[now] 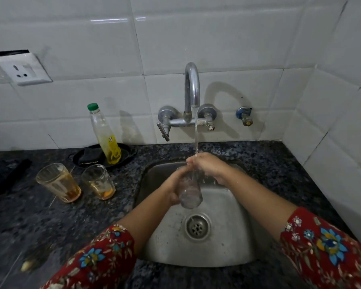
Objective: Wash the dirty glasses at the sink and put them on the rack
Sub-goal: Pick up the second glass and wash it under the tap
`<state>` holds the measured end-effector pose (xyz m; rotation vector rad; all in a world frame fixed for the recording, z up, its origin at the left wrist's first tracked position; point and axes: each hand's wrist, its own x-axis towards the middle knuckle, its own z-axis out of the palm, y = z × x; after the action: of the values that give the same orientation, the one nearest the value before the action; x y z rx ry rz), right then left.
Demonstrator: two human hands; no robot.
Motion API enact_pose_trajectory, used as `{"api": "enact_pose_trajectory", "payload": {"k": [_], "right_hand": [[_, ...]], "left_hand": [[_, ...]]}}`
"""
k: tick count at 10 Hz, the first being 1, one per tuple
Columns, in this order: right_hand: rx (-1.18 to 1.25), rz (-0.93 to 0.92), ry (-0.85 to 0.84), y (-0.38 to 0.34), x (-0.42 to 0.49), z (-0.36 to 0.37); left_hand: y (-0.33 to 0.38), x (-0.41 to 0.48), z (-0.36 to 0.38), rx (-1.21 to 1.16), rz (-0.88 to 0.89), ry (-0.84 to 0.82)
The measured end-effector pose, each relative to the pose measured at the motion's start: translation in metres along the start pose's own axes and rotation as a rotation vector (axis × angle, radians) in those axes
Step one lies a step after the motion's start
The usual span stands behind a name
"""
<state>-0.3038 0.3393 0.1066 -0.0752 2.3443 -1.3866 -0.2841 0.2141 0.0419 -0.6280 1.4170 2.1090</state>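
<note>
No readable text; yellow label on soap bottle [104, 134] too blurred to read.

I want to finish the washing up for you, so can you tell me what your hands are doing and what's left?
Left hand: holds the glass over the sink.
Right hand: at the glass's rim, under the running tap water.
Two dirty glasses stand on the counter, left of the sink, beside the soap bottle.
Done: none racked that I can see; no rack in view.
Left: finish this glass, wash the other two, rack all three.
</note>
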Motion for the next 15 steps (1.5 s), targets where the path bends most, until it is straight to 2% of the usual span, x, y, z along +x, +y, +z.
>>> {"api": "enact_pose_trajectory", "payload": {"k": [1,2,3,4,5,6,7,8,9,10,11,12,13,14,15], "right_hand": [[0.042,0.012,-0.02,0.01,-0.002,0.007],[-0.082,-0.109,0.117,0.016,0.001,0.009],[-0.39,-0.408,0.334,0.022,0.005,0.007],[-0.652,-0.62,0.411,0.034,0.007,0.002],[-0.965,-0.771,0.301,0.051,-0.002,-0.005],[-1.214,-0.861,0.266,0.079,-0.006,-0.02],[-1.159,-0.82,0.313,0.084,-0.008,-0.023],[-0.919,-0.733,0.39,0.065,-0.008,-0.006],[-0.953,-0.7,0.485,0.041,-0.003,0.008],[-1.053,-0.88,0.512,0.035,0.008,0.006],[-1.11,-1.099,0.369,0.05,0.004,-0.011],[-1.16,-1.002,0.309,0.072,-0.007,-0.024],[-1.122,-0.843,0.348,0.078,-0.007,-0.023],[-1.072,-0.783,0.412,0.066,-0.003,-0.014],[-1.113,-0.875,0.342,0.068,-0.005,-0.006]], "left_hand": [[0.005,-0.004,0.014,-0.435,-0.096,-0.031],[0.017,-0.008,0.034,-0.656,-0.081,-0.05],[0.028,-0.006,0.05,-0.623,0.018,-0.031],[0.037,-0.006,0.057,-0.624,0.107,-0.034],[0.045,-0.012,0.052,-0.651,0.07,-0.025],[0.046,-0.007,0.039,-0.734,-0.07,-0.003],[0.04,-0.008,0.041,-0.698,-0.075,0.006],[0.039,-0.013,0.051,-0.682,-0.027,0.033],[0.045,-0.014,0.055,-0.776,0.031,0.02],[0.051,-0.01,0.055,-0.719,0.195,-0.082],[0.052,-0.008,0.043,-0.727,0.103,-0.088],[0.043,-0.002,0.032,-0.759,-0.053,-0.032],[0.03,0.006,0.038,-0.812,-0.093,-0.013],[0.021,-0.001,0.052,-0.909,-0.128,-0.049],[0.023,0.001,0.063,-0.922,0.046,-0.039]]}}
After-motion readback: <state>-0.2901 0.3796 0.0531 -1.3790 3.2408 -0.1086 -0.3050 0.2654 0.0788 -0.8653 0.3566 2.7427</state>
